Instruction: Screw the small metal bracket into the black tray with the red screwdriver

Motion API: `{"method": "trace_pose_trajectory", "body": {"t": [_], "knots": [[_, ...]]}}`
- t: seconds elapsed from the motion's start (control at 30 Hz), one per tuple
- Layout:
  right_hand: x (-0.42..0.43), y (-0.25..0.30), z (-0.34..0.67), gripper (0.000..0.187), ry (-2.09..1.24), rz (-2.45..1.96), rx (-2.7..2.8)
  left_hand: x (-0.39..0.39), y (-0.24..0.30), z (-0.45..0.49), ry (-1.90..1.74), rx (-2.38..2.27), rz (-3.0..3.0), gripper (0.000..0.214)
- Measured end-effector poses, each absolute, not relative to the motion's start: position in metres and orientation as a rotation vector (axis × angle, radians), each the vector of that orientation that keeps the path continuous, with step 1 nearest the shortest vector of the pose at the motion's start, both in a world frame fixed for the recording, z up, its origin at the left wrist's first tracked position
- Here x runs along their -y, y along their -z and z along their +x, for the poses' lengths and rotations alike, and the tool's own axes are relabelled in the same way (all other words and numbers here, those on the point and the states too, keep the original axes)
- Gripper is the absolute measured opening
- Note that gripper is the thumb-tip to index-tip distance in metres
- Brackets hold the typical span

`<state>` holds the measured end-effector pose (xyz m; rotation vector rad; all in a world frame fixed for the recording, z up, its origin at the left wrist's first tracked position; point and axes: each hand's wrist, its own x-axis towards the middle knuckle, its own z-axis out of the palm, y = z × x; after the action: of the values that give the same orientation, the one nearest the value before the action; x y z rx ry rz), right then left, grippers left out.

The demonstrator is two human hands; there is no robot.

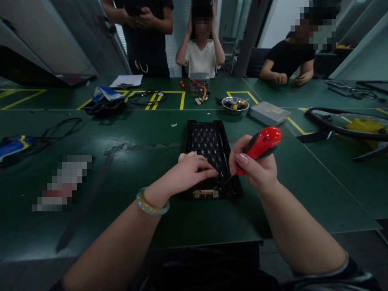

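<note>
A black plastic panel [209, 139] with a gridded inner face lies lengthwise before me on the green table. At its near end is a small circuit board [206, 194] with metal connectors. My left hand [195, 169], a green bangle at its wrist, lies over the panel's left side. Its thumb and forefinger come together above the grid, and whatever is between them is too small to make out. In my right hand [254, 163] is a screwdriver [264, 142] with a red and black handle. Its thin shaft slants down and left toward the panel's near right corner.
Beyond the panel are a metal bowl [227, 106] of tools, a grey metal drive [269, 113] and a power supply [198, 81] with coloured wires. A black frame [339, 125] lies right; blue-and-black items [104, 99] and cables lie left. Three people are across the table.
</note>
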<state>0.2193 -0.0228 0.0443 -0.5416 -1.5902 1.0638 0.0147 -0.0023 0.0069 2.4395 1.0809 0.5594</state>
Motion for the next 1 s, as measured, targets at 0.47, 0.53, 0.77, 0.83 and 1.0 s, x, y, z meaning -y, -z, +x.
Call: {"method": "trace_pose_trajectory", "body": {"t": [0.47,0.53,0.77,0.83,1.0], "knots": [[0.02,-0.0422,0.2185,0.013,-1.07,-0.549,1.613,0.0016,-0.0039,0.0158,-0.644,-1.263,2.541,0.013],[0.0191,-0.0405,0.2189,0.011,-1.077,-0.516,1.612,0.0023,-0.0055,0.0163,-0.604,-1.271,2.545,0.015],[0.0178,-0.0394,0.2193,0.015,-1.112,-0.466,1.614,0.002,-0.0056,0.0175,-0.567,-1.297,2.558,0.018],[0.0175,-0.0392,0.2193,0.018,-1.121,-0.458,1.616,0.0015,-0.0046,0.0173,-0.567,-1.3,2.557,0.018],[0.0177,-0.0384,0.2184,0.021,-1.092,-0.466,1.609,0.0006,-0.0032,0.0166,-0.57,-1.316,2.559,0.018]]}}
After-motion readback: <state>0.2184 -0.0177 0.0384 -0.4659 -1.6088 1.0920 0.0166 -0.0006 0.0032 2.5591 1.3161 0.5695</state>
